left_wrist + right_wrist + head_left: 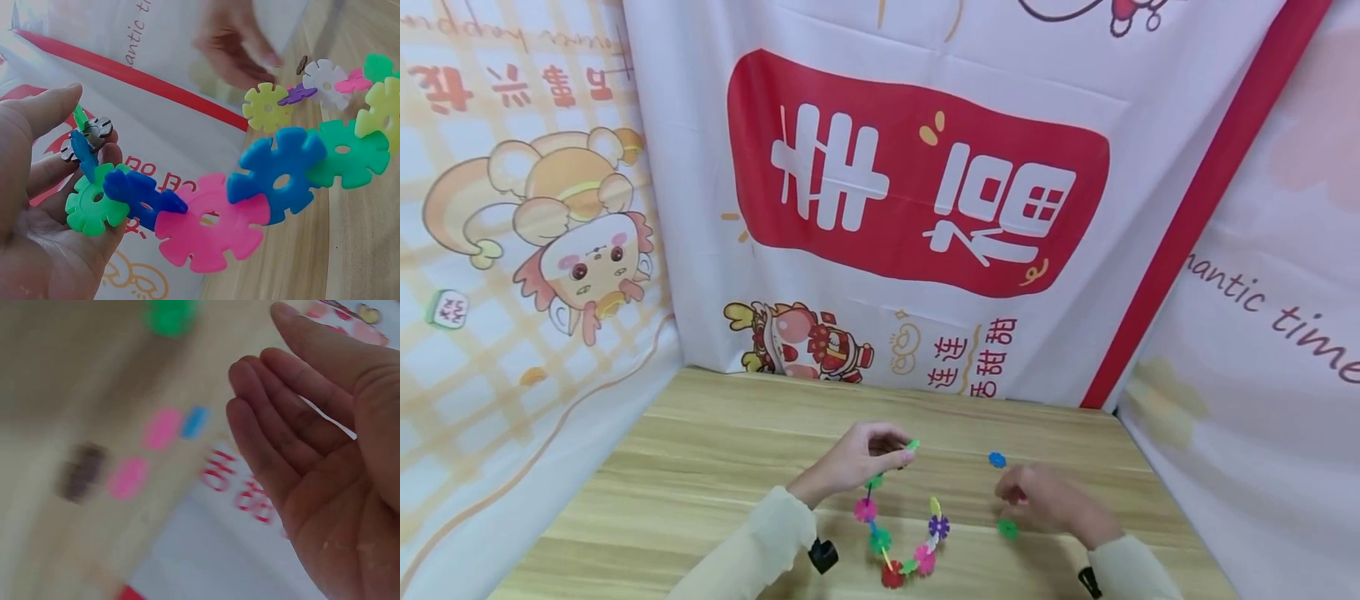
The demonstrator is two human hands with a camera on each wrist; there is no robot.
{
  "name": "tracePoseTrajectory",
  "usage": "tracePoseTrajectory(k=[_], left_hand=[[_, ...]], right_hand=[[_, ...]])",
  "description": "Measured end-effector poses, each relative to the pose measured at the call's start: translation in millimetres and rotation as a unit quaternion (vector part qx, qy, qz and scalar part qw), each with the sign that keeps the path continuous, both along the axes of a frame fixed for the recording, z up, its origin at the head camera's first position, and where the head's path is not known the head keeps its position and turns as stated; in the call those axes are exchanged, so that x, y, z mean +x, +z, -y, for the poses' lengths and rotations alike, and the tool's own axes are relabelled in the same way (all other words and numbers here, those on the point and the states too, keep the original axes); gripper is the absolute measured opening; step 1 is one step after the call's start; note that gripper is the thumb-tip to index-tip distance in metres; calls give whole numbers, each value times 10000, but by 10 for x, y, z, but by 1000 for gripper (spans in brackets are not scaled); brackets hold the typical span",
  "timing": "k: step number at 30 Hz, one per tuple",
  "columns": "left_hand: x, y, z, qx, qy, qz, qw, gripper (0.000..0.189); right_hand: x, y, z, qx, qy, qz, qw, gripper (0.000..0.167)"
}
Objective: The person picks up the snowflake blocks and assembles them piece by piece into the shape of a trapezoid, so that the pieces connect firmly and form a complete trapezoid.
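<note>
My left hand pinches the upper end of a chain of notched plastic flower discs, near a light green disc. Slotted edge to edge, the chain hangs and curves round in a U. The left wrist view shows a pink disc, a blue disc and, by the fingers, a silvery grey disc. Over the table's right side is my right hand, its fingers loosely bent with nothing in them. A loose blue disc lies beyond it and a green disc on its near side.
Blurred in the right wrist view, loose pink pieces and a dark brown piece lie on the wooden table. Printed cloth hangs behind the table and along both sides.
</note>
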State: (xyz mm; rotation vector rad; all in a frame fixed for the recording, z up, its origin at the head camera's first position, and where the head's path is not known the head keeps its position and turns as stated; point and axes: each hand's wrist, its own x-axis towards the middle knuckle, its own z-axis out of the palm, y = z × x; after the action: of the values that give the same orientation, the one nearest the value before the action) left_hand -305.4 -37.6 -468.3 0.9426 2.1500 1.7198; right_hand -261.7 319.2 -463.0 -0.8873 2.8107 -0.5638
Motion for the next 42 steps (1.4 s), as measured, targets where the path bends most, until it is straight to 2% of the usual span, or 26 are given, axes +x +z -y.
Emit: tracePoseTrajectory(k=[3,5,7,10,13,15,19,23,27,31,36,42], left_hand=[[16,4,15,-57,-1,-9,10000,27],[24,2,24,-63,-6,-1,10000,28],[24,3,32,-68,10,4,10000,28],[26,9,39,-45,27,16,10000,27],[39,20,38,-41,16,16,10000,26],[58,25,38,-23,-18,31,10000,26],[80,38,44,-25,-92,38,9999,27],[74,56,45,-4,-163,-26,9999,32],[75,91,37,38,-210,-90,9997,33],[88,115,34,74,-222,-127,9996,28],[103,122,47,144,-266,-84,9995,27],[111,119,67,135,-259,-62,9996,31]], right_hand=[[64,-261,-69,-74,177,-92,9998,16],[87,-376,-83,-202,142,-50,9997,14],[85,-430,-86,-336,30,24,9994,15],[49,-428,-88,-480,-191,275,9983,15],[6,-345,-44,-655,-324,433,9964,14],[-23,-249,44,-858,-296,326,9953,13],[-94,61,353,-1334,-333,-73,9905,8],[-146,382,646,-1827,-507,-415,9810,7],[-156,586,824,-2295,-486,-530,9707,8],[-144,645,912,-2504,-390,-444,9663,9],[-130,609,964,-2645,-382,-250,9633,10],[-138,573,998,-2706,-290,-242,9619,10]])
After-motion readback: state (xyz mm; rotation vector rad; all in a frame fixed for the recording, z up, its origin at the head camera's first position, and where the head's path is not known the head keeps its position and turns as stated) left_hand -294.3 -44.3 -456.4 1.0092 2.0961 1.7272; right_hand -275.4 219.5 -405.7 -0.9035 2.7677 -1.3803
